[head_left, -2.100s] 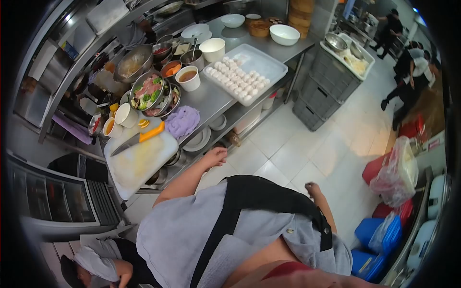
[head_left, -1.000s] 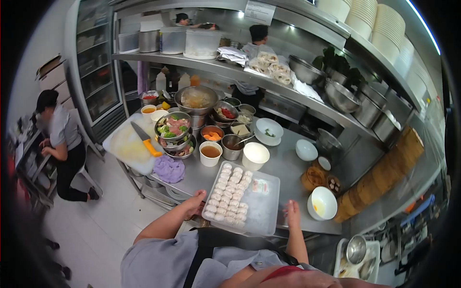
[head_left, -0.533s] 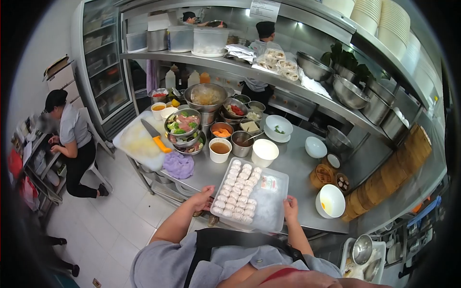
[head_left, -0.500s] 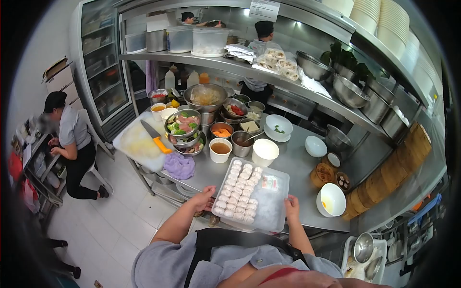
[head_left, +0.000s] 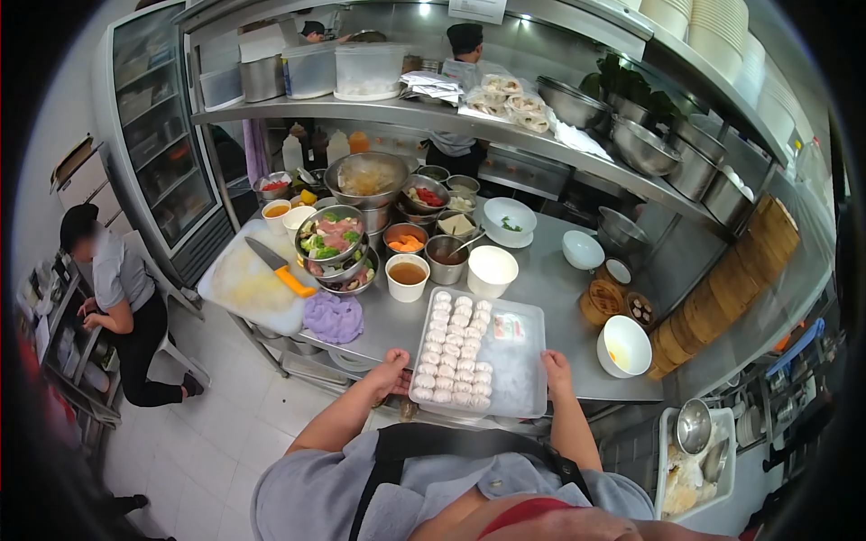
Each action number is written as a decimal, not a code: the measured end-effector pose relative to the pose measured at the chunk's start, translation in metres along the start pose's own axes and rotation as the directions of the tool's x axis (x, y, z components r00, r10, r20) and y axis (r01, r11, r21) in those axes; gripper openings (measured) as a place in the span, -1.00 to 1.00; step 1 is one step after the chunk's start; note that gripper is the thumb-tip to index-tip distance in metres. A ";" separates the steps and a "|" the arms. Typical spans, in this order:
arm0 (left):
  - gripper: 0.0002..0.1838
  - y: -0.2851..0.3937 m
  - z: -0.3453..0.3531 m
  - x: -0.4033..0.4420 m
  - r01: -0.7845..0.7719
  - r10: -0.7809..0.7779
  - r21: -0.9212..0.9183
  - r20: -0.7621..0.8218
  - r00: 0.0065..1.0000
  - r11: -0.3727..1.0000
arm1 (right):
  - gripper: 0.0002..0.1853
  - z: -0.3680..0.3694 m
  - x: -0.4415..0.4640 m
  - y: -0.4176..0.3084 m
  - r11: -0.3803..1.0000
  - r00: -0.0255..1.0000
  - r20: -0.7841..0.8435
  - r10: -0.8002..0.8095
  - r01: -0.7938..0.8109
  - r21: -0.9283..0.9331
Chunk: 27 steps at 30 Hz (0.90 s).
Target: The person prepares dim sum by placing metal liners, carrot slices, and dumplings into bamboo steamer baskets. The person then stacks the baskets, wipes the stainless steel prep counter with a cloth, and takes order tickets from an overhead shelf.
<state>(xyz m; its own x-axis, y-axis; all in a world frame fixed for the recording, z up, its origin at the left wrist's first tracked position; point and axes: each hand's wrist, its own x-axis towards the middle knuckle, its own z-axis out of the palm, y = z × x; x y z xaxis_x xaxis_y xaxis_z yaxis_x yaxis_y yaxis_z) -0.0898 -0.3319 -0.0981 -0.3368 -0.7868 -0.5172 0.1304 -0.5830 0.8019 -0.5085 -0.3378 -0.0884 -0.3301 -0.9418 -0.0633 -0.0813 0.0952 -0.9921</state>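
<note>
A clear plastic tray point(head_left: 517, 374) of white dumplings point(head_left: 454, 352) lies at the front edge of the steel table, its near side overhanging. My left hand point(head_left: 390, 374) grips its left side, fingers partly under the rim. On the right side my right hand point(head_left: 557, 368) is closed on the rim. The dumplings sit in rows over the tray's left half; a label shows at its upper right. Just behind stand a white tub point(head_left: 492, 271) and a cup of brown sauce point(head_left: 408, 276). A purple cloth point(head_left: 333, 317) lies to the left.
A knife point(head_left: 280, 267) rests on a white cutting board point(head_left: 236, 279). Bowls of vegetables and meat point(head_left: 331, 236) stand behind. Bamboo steamers point(head_left: 722, 288) and a white bowl point(head_left: 623, 346) are right. A seated person point(head_left: 117, 298) is left; another person point(head_left: 465, 63) is behind the shelf.
The view has swung from the aisle to the table. Both hands, earlier apart from the tray, have closed on its sides. The tray now sits slightly right of the sauce cup.
</note>
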 end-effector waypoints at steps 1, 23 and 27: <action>-0.58 -0.001 0.000 0.000 0.003 -0.003 -0.004 0.001 1.000 1.000 | -0.73 0.003 -0.004 -0.008 1.000 1.000 -0.001 0.003 -0.003 0.000; -0.62 0.050 -0.051 -0.070 -0.269 0.293 0.132 -0.234 0.927 0.954 | -0.50 0.151 -0.012 -0.468 -0.501 -0.303 0.400 -0.865 0.573 -0.649; -0.60 0.023 -0.075 -0.092 -0.339 0.410 0.302 -0.215 0.887 0.891 | -0.48 0.213 0.044 -0.574 -0.622 -0.386 0.519 -0.763 0.223 -0.750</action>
<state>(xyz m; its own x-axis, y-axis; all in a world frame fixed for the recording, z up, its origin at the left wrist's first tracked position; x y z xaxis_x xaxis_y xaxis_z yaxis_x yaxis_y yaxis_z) 0.0142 -0.2879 -0.0544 -0.0448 -0.9799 -0.1942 -0.0518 -0.1918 0.9801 -0.2758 -0.5022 0.4549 0.6770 0.1234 0.7255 -0.7285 -0.0272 0.6845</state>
